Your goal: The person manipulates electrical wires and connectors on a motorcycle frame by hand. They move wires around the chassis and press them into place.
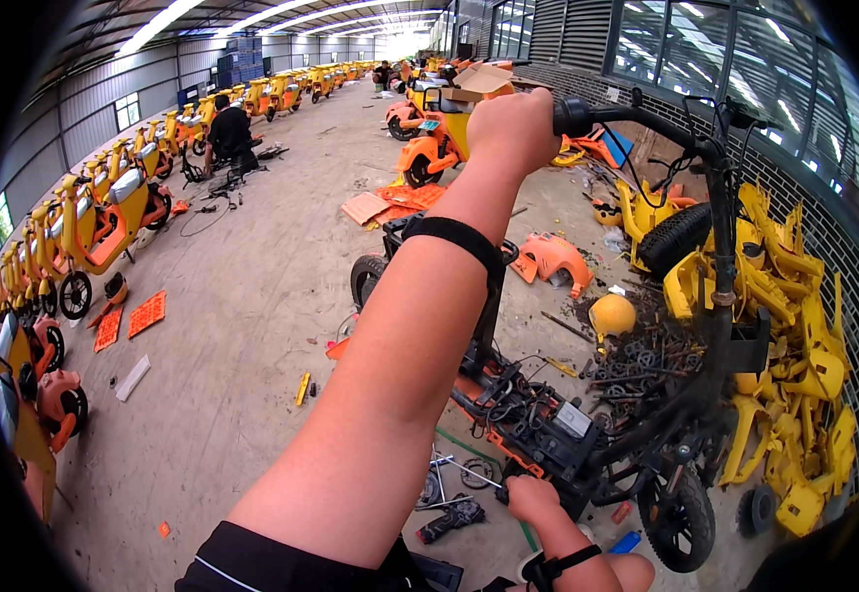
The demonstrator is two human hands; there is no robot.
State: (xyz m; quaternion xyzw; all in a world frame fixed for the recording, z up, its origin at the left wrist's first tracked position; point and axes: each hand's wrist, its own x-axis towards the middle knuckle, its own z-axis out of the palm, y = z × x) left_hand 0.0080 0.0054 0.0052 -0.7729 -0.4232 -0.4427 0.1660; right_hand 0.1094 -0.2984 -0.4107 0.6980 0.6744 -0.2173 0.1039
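Note:
My left hand [513, 130] is closed round the handlebar grip [570, 116] of a stripped scooter. The scooter's bare black frame [637, 434] leans across the right, with wires and a silver box [572, 420] exposed on its deck. Low down beside the deck, my right hand [536, 501] is closed on a screwdriver [474, 475], its thin silver shaft pointing left; the fingers partly hide its handle. On the floor just left of that hand lie a black power drill [452, 520] and some thin metal rods. The front wheel [681, 518] stands at lower right.
Yellow body panels [794, 385] are heaped along the brick wall at right, next to dark metal parts [646, 370] and a loose tyre [676, 240]. An orange fender [556, 261] lies behind the scooter. Yellow scooters [94, 232] line the left; a person [230, 133] crouches among them.

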